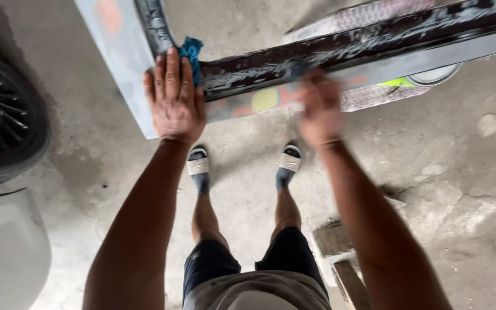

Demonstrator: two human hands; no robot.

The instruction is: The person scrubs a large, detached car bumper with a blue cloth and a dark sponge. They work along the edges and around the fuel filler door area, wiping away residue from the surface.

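A long car bumper [374, 51] lies across the top of the view, its dark upper face streaked with wet white residue and its grey lower edge showing coloured filler patches. My left hand [173, 97] lies flat on the bumper's corner, pressing down on a blue cloth [192, 54] that sticks out under the fingers. My right hand [320, 109] is motion-blurred against the bumper's middle; whether it holds anything cannot be made out. My feet in slide sandals [242, 163] stand below the bumper.
A car wheel with a dark alloy rim [1, 120] and a white body panel [4, 247] are at the left. A wooden stool or block [340, 258] sits by my right leg. The floor is cracked, damp concrete [460, 172].
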